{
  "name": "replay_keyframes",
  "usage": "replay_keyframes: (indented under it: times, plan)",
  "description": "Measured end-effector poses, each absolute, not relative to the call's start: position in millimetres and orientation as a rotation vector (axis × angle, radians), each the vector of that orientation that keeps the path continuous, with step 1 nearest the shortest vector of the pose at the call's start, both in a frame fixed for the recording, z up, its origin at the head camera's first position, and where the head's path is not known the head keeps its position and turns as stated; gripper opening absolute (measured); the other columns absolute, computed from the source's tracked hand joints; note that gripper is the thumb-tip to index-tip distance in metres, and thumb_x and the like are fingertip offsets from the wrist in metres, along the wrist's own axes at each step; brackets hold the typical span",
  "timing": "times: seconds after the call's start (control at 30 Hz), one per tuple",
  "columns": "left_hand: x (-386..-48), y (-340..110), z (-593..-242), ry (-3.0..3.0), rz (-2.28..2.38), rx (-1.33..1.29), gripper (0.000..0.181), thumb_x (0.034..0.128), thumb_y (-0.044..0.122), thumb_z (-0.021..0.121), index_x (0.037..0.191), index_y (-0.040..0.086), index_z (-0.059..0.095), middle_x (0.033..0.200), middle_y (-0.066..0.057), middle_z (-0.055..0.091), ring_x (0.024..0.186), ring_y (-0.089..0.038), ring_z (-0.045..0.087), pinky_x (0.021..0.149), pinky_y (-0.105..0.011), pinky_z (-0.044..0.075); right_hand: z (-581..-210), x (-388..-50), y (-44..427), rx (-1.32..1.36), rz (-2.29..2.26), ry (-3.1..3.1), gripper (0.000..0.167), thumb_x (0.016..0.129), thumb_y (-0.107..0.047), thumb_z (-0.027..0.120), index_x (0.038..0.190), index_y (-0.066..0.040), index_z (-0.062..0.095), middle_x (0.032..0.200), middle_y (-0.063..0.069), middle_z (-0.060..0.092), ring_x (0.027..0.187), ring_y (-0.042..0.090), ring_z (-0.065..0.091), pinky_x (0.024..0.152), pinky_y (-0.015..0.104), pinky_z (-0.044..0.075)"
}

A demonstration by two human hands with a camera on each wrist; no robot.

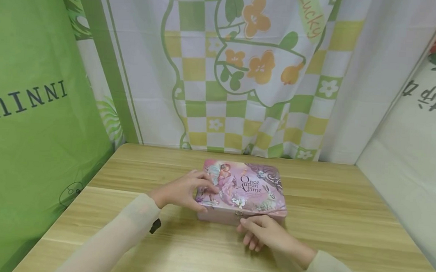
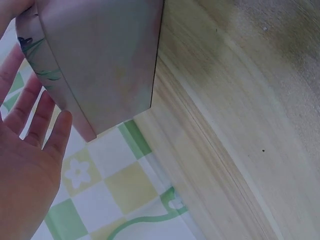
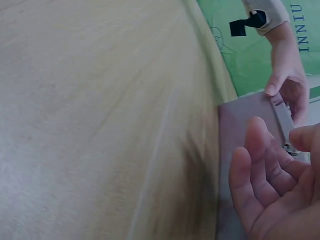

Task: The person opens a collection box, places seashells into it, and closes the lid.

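Note:
A pink box [image 1: 250,189] with a fairy picture and the words "Once upon A Time" lies on the table, its lid down. At the middle of its front is a small metal clasp [image 1: 239,214]. My left hand [image 1: 187,190] touches the box's left side, thumb at the front left corner and fingers spread over the lid's edge. My right hand [image 1: 266,235] is at the front, its thumb by the clasp [image 3: 289,149] and its other fingers loosely bent below. Whether the thumb presses the clasp is hard to see.
The wooden table [image 1: 328,224] reaches back to a checked, flowered curtain [image 1: 219,111]. Green cloth [image 1: 30,114] hangs at the left and a white printed cloth [image 1: 413,154] at the right. A black strap end [image 1: 155,226] hangs from the left wrist.

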State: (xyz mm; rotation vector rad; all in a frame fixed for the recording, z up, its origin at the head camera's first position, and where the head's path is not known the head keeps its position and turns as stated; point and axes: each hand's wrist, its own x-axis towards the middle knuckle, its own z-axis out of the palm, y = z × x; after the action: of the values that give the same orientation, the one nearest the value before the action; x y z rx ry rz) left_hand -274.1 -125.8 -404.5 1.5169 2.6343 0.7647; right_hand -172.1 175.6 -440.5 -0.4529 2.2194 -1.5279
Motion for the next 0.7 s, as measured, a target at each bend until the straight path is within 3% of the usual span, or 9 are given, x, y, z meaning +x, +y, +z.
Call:
replay_keyframes:
  times: [0.43,0.7]
  plan:
    - [-269,-123,-398,2.635,0.792,1.476,0.044,0.0809,0.035,0.082,0.122,0.021,0.072,0.125,0.005,0.060,0.120,-0.019,0.050,0.105,-0.046,0.041,-403,-176,199,-0.673,-1.551,2.271,0.038,0.109,-0.020,0.045,0.110,0.012,0.065,0.082,0.015,0.069,0.066,0.019,0.066,0.059,0.035,0.060]
    - [-273,-125,-397,2.614,0.883,1.491,0.023,0.0929,0.024,0.073,0.115,0.016,0.074,0.118,0.005,0.065,0.112,-0.014,0.057,0.101,-0.039,0.047,-374,-186,224,-0.518,-1.610,2.431,0.043,0.108,-0.028,0.048,0.115,0.011,0.064,0.087,0.017,0.069,0.072,0.024,0.067,0.065,0.041,0.061]
